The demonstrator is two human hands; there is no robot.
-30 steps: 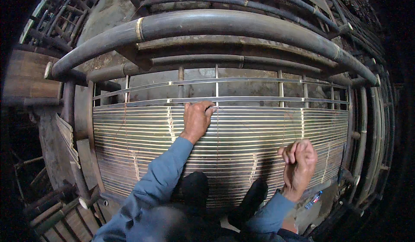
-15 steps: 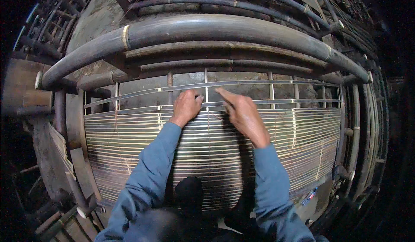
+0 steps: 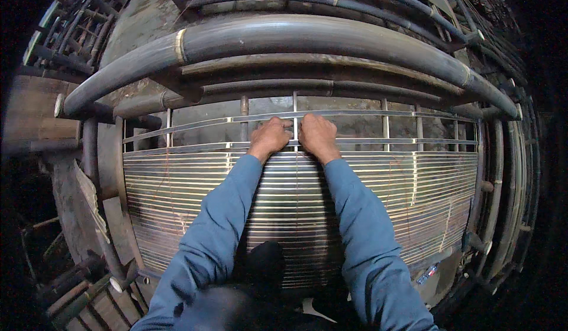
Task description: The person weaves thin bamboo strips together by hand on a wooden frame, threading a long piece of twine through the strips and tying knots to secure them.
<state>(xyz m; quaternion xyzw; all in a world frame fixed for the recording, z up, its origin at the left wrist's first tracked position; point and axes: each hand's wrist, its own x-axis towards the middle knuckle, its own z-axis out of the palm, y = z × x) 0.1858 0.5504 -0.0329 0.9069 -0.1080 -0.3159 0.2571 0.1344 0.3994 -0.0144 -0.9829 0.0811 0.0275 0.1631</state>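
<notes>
The slatted panel (image 3: 293, 210) stretches across the space before me, its thin pale strips running side to side, and I am working near its far edge, where the central upright strip (image 3: 295, 103) crosses the more widely spaced upper strip (image 3: 384, 112) and lower strip (image 3: 367, 141). My left hand (image 3: 270, 137) is just left of that upright and my right hand (image 3: 319, 137) just right of it, both with fingers bent inward at the two strips; whether they pinch a strip, a thread or nothing, I cannot tell, as my knuckles cover it. To do this neatly, I'd judge, both hands should bear evenly on either side of the upright, keeping the lower strip level with its neighbours, without bowing or twisting something so slender. A thin reddish cord (image 3: 297, 183) runs down the panel's middle, best left free of snags. Beyond lies a thick bamboo pole (image 3: 319, 35), with a side rail (image 3: 120, 189) along the panel's left.
</notes>
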